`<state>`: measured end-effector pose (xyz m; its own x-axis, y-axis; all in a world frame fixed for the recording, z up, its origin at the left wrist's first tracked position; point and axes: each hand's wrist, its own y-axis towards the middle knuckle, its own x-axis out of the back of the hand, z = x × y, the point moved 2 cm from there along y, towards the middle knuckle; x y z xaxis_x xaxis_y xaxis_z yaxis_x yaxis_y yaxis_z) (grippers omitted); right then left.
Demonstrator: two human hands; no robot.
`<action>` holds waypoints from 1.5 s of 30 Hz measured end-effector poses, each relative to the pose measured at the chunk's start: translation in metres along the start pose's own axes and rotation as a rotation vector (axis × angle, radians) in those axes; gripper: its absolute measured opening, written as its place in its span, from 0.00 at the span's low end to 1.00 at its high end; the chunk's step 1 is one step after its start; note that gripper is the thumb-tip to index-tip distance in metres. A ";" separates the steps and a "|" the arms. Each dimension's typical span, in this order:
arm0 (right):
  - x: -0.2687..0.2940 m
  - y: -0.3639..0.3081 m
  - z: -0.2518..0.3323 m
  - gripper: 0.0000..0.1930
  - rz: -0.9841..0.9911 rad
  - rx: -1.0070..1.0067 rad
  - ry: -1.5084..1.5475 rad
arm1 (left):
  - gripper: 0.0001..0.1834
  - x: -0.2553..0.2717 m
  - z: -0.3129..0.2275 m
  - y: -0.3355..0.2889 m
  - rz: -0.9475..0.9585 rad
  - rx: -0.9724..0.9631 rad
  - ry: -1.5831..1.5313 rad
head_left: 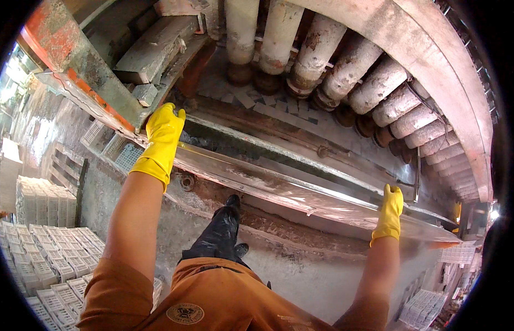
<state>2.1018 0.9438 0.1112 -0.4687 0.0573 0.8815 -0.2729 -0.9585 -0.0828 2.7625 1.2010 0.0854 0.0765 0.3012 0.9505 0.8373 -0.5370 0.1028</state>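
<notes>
My left hand (164,132), in a yellow rubber glove, is closed at the left end of a long wet metal panel (329,207) along the machine's front. Also gloved in yellow, my right hand (390,208) is closed farther along the same panel, toward its right end. Both arms are stretched wide apart. A pale straight strip (290,156) runs between the two hands. Behind it lies a dark wet trough. The fingertips are partly hidden, so their exact hold on the edge is hard to see.
A row of thick, crusted grinding-head columns (318,49) stands over small tiles (273,105). A grey block (157,49) rests on the machine frame at left. White plastic crates (47,243) are stacked at lower left, with more crates (425,306) at lower right. The concrete floor looks wet.
</notes>
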 end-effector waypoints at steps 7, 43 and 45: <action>-0.002 0.013 -0.004 0.24 0.000 0.063 -0.071 | 0.28 0.006 -0.005 0.001 -0.001 0.003 0.000; -0.016 0.077 0.042 0.25 -0.044 0.106 -0.044 | 0.25 0.010 -0.041 0.041 0.011 0.006 0.006; -0.019 0.089 0.015 0.24 -0.089 0.137 -0.071 | 0.24 0.009 -0.042 0.034 -0.005 -0.021 0.009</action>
<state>2.0990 0.8530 0.0938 -0.3859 0.1287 0.9135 -0.1915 -0.9798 0.0572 2.7688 1.1526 0.1092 0.0672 0.2971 0.9525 0.8259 -0.5522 0.1139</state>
